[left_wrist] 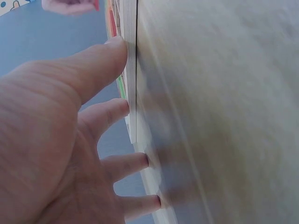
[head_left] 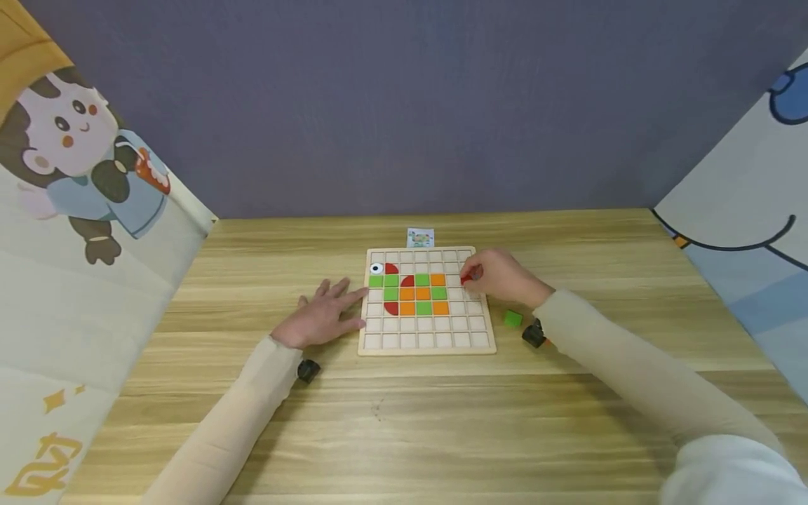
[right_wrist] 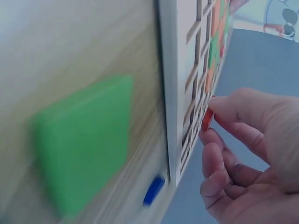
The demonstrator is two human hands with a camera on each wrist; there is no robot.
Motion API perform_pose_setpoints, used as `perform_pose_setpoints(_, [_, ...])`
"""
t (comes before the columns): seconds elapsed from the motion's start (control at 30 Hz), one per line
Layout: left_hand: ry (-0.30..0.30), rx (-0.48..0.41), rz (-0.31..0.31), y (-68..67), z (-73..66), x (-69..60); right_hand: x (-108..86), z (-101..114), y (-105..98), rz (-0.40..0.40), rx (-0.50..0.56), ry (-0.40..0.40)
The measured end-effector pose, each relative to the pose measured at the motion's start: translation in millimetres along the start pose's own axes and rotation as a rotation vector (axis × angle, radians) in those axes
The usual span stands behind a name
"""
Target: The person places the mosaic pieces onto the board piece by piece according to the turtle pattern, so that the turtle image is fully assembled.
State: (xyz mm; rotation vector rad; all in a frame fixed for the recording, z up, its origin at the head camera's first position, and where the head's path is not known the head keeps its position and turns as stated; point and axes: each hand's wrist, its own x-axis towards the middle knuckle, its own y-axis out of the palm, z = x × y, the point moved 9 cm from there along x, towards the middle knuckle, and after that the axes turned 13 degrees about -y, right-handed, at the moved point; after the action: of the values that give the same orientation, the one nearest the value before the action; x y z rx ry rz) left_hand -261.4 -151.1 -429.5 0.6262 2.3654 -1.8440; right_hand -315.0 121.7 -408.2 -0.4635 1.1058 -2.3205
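Observation:
A wooden grid board [head_left: 426,341] lies on the table, with green, orange and red pieces set in its cells and a white eye piece [head_left: 376,268] at upper left. My right hand [head_left: 505,275] pinches a small red piece [right_wrist: 207,119] between thumb and fingers, over the board's right-hand columns. At the left edge, my left hand [head_left: 322,313] is spread flat, its thumb and index fingertip touching the board's rim. On the table right of the board lies a loose green piece [head_left: 513,318], large in the right wrist view.
A small picture card [head_left: 420,238] lies behind the board. A blue piece [right_wrist: 153,190] rests on the table beside the board in the right wrist view. A dark wall [head_left: 416,105] rises at the table's back, with printed side panels at left and right.

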Motion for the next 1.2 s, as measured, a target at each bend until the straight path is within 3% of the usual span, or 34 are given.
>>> perform_pose_setpoints(0.2, [-0.010, 0.000, 0.009, 0.1, 0.2, 0.4, 22.5, 6.7, 13.7, 0.039, -0.008, -0.033])
perform_pose_setpoints(0.4, [-0.003, 0.010, 0.004, -0.9, -1.2, 1.0, 23.9, 5.5, 14.2, 0.047, -0.015, -0.012])
perform_pose_setpoints(0.53, [-0.001, 0.014, 0.001, -2.1, -1.2, -0.1, 22.1, 8.5, 13.7, 0.059, -0.045, -0.047])
perform_pose_setpoints(0.8, [-0.001, 0.006, 0.002, -1.6, -1.1, -0.8, 13.8, 4.6, 8.6, 0.056, -0.028, -0.023])
perform_pose_setpoints(1.2, [0.001, 0.011, 0.003, -1.0, -0.9, -1.4, -26.8, -25.2, -33.5, -0.011, -0.101, 0.020])
